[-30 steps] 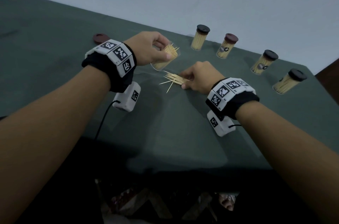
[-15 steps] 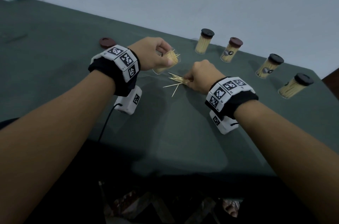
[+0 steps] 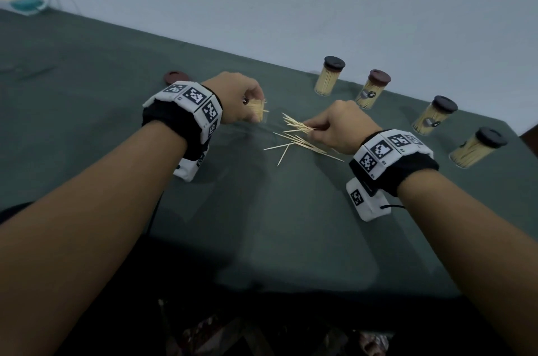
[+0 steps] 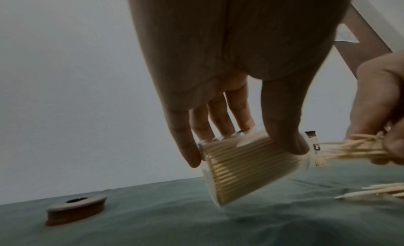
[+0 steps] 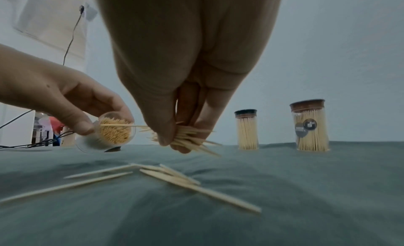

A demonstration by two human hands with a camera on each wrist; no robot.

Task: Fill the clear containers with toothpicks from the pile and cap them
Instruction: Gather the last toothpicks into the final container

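A: Left hand (image 3: 237, 95) wraps a clear jar (image 4: 251, 165), thumb on 1 side, fingers on the other. Jar tipped on its side just above the counter (image 3: 262, 224), mouth facing right, already packed nearly full.

B: Right hand (image 3: 339, 125)?

A: Pinching a loose bundle (image 5: 188, 139) of toothpicks, tips fanned, held just beside the jar's mouth. 1 pick lies across the rim already.

B: Risk there?

A: My read: the bundle is splayed, not squared. Pushed at a mouth that full, the outer picks would likely catch the rim and drop, or jam crosswise against the ones inside.

B: And the jar itself?

A: Tilted that far, a nudge from the bundle could slide packed picks back out. Grip looks light, fingertips only, so the jar might also twist.

B: Further out?

A: Small pile (image 3: 300, 141) left on the counter below the right hand, a few strays apart from it. Loose cap (image 3: 175, 78) sits beyond the left wrist, well apart from the jar. Overfilling might keep it from seating.

B: The rest?

A: 4 capped jars (image 3: 371, 90) in a row along the far edge, upright, clear of both hands.
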